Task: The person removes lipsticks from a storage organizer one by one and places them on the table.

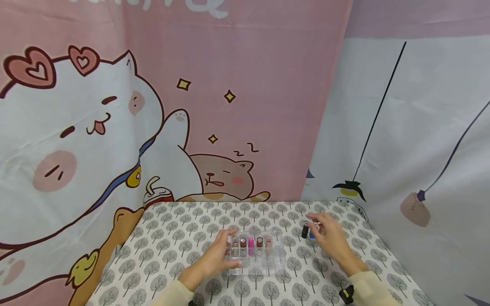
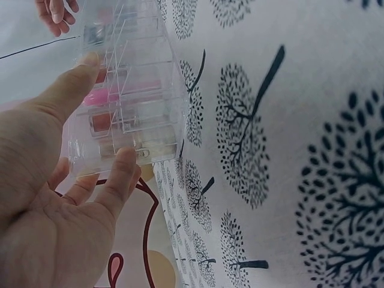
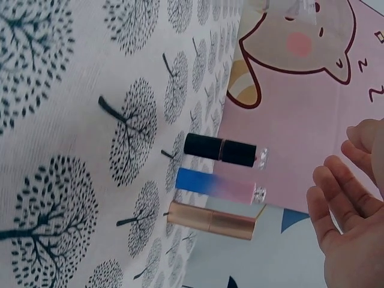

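Observation:
My left hand [image 1: 213, 258] holds the left end of a clear plastic lipstick organizer [image 1: 276, 264], thumb along its near side and fingers along its far side. Several lipsticks stand in the organizer's back row, among them a bright pink one [image 1: 251, 246] in the middle and dark red ones beside it. Three more lipsticks stand in a row on the cloth at the right: a black tube [image 3: 219, 149], a blue-to-pink tube [image 3: 216, 185] and a rose-gold tube [image 3: 211, 221]. Above them hovers my right hand [image 1: 330, 236], fingers loosely bent with nothing between them.
A white tablecloth [image 1: 153, 259] printed with grey trees covers the table. Behind it hangs a pink curtain [image 1: 268, 106] with cartoon cats, and a pale curtain [image 1: 440, 148] closes off the right side.

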